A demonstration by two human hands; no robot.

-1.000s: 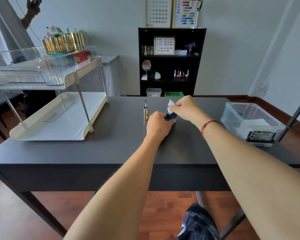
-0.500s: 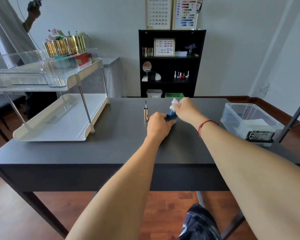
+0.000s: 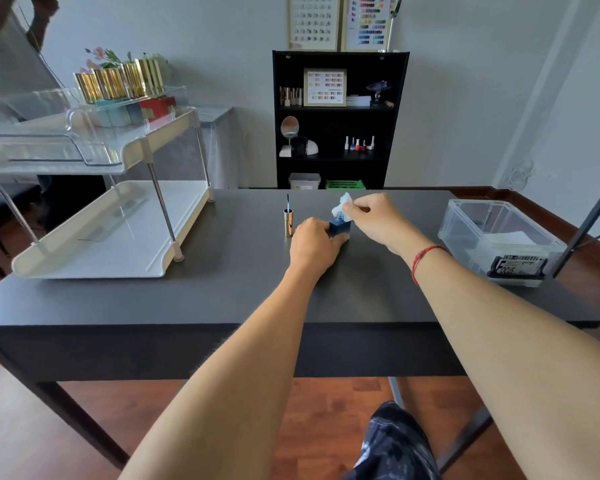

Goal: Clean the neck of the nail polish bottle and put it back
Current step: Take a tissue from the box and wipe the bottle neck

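While my left hand is keeping its grip on the blue nail polish bottle, which is standing in the same spot on the dark table, my right hand is pinching the white wipe and easing it up off the neck it was covering half a second ago. I am judging the wiping nearly done. Pale ribbed threads are showing above the square body. The gold cap, brush pointing up, is standing just left of my left hand, waiting to go back on.
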